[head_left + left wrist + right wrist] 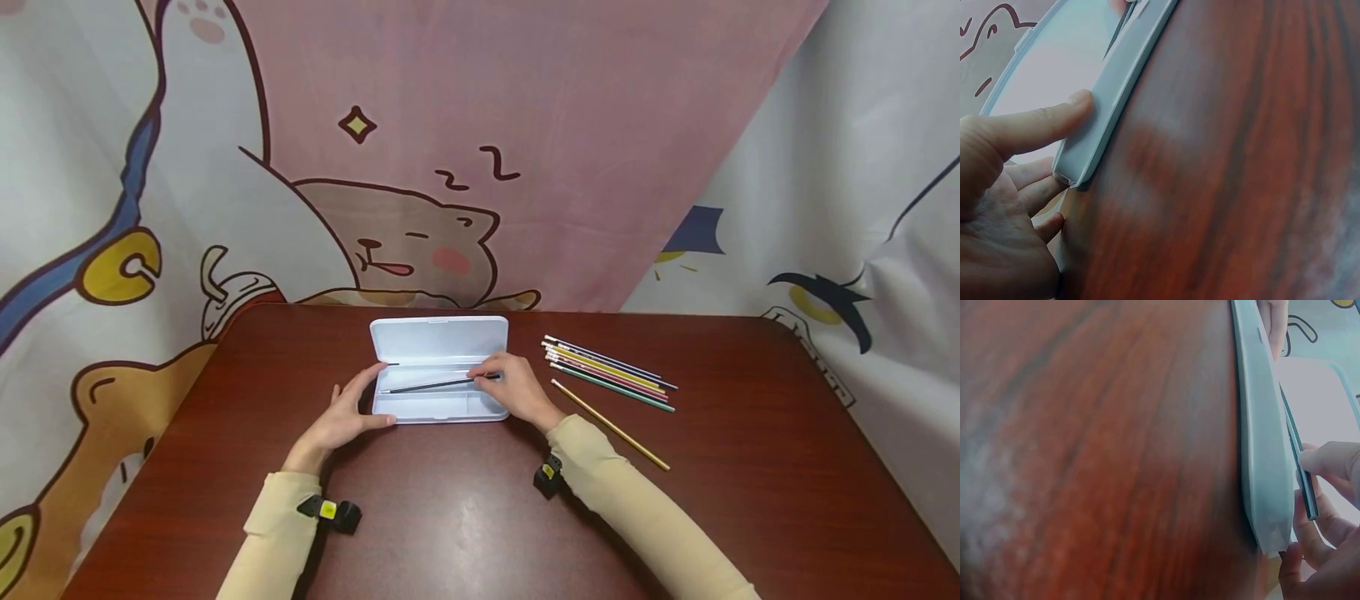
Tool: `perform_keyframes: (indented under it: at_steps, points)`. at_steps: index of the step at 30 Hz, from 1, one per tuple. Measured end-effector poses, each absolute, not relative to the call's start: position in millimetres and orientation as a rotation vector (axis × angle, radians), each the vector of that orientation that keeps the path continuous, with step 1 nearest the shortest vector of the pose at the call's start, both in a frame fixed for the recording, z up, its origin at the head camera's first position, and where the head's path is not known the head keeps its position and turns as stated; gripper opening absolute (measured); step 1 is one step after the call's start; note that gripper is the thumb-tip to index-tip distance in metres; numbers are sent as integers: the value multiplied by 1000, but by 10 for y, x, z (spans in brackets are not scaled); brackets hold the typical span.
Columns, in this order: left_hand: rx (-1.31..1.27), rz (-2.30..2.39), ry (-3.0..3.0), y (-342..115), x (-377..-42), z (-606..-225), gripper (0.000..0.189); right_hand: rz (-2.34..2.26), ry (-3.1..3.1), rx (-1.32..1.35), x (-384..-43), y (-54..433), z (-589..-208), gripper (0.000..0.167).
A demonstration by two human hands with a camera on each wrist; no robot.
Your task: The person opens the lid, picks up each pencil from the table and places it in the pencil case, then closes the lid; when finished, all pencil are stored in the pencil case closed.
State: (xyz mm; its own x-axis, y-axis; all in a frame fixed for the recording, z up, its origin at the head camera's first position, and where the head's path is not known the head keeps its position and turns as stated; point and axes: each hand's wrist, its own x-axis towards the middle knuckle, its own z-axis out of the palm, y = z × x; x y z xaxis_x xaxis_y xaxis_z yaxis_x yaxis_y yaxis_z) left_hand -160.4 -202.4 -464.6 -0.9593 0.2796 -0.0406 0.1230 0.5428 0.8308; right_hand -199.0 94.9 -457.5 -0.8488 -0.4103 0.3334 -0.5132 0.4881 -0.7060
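Note:
A white pencil case (pixel 420 408) lies with its lid (pixel 438 340) raised at the back. My left hand (pixel 341 417) holds its left end, the thumb (pixel 1054 125) on the front edge and the other fingers round the end and toward the back. Over the long compartment, my right hand (pixel 517 390) pinches a black pencil (pixel 431 386) near its right end between thumb and fingers. The pencil runs along the case, its left end low inside. In the right wrist view the pencil (pixel 1297 450) shows above the case's front wall (pixel 1266 444).
Right of the case, several pencils (pixel 611 371) in different colours lie side by side on the brown table (pixel 450 517). A gold pencil (pixel 611 425) lies apart, nearer the right forearm. A cartoon-print cloth (pixel 562 167) hangs behind the table's far edge.

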Motion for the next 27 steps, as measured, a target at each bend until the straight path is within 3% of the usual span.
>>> perform_keyframes:
  at_steps: [13, 27]
  points:
    - [339, 1371, 2608, -2043, -1618, -4632, 87, 1370, -2641, 740, -1949, 1026, -4528, 15]
    - [323, 1339, 2604, -2031, -1595, -4635, 87, 1512, -2670, 552, -1713, 1526, -4429, 18]
